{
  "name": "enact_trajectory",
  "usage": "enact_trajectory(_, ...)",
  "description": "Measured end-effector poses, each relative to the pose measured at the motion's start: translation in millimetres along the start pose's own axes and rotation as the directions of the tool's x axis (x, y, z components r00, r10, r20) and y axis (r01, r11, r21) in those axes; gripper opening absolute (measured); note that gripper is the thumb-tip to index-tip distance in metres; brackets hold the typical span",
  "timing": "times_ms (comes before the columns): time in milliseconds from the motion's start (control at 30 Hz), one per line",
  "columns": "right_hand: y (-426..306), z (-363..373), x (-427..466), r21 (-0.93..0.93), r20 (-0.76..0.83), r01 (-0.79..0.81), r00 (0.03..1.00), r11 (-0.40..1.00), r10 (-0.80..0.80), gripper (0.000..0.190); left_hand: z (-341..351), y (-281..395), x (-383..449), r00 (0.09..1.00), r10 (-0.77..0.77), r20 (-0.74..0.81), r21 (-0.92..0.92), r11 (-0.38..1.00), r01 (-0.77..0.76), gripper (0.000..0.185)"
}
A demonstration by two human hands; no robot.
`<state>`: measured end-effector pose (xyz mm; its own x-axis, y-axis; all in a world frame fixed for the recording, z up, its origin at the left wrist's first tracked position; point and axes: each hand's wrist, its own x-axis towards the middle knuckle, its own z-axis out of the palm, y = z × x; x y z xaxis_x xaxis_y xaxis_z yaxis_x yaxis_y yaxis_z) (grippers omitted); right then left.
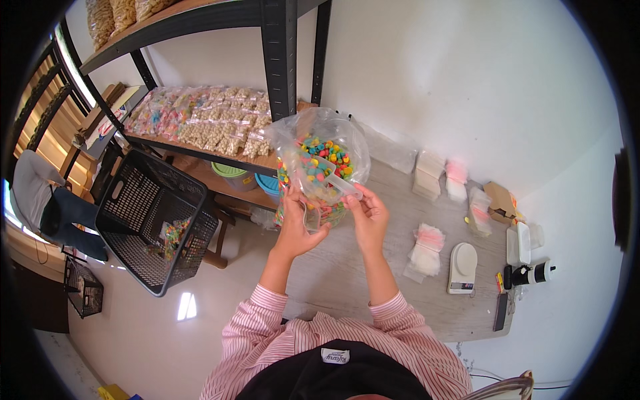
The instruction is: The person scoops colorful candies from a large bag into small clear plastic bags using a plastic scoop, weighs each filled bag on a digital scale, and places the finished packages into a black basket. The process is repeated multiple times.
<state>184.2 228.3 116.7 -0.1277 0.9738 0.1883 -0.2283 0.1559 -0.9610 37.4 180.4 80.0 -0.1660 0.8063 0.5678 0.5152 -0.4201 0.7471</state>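
A large clear plastic bag (320, 145) of colourful small candies or snacks stands on the table's left side, its mouth spread wide. My right hand (370, 215) grips the handle of a translucent plastic scoop (337, 181), whose bowl reaches into the bag's mouth. Beside the bag's near edge, my left hand (300, 222) holds a small clear plastic bag (311, 217) between thumb and fingers. Whether anything lies in the small bag cannot be told.
On the grey wooden table (350, 280) are stacks of small plastic bags (428, 175), a white digital scale (465, 260) and a cardboard box (499, 202). Left, a shelf holds packed snacks (215, 120); below stands a black plastic crate (150, 215) with filled bags. Another person (50, 200) stands far left.
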Motion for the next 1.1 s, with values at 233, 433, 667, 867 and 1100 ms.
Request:
enact_trajectory(233,1,3,-1,0.257,-0.113,-0.025,0.992,0.966,0.056,0.029,-5,11,-8,0.976,-0.067,-0.209,-0.116,0.992,0.043,0.060)
enact_trajectory(433,-10,1,2,0.267,-0.135,-0.019,0.989,0.963,0.057,0.030,-10,19,-14,0.980,-0.090,-0.178,-0.215,0.975,0.051,0.060)
enact_trajectory(667,-12,0,5,0.170,-0.116,0.067,0.992,0.983,-0.048,0.029,-13,25,-21,0.980,-0.134,-0.145,-0.190,0.976,0.105,0.057)
enact_trajectory(867,-8,-1,3,0.155,-0.100,0.108,0.991,0.982,-0.093,0.029,-12,26,-23,0.987,-0.118,-0.109,-0.238,0.967,0.089,0.052)
enact_trajectory(1100,-3,-2,-5,0.087,-0.065,0.107,0.993,0.990,-0.101,0.029,-9,34,-21,0.991,-0.129,-0.024,-0.261,0.958,0.119,0.053)
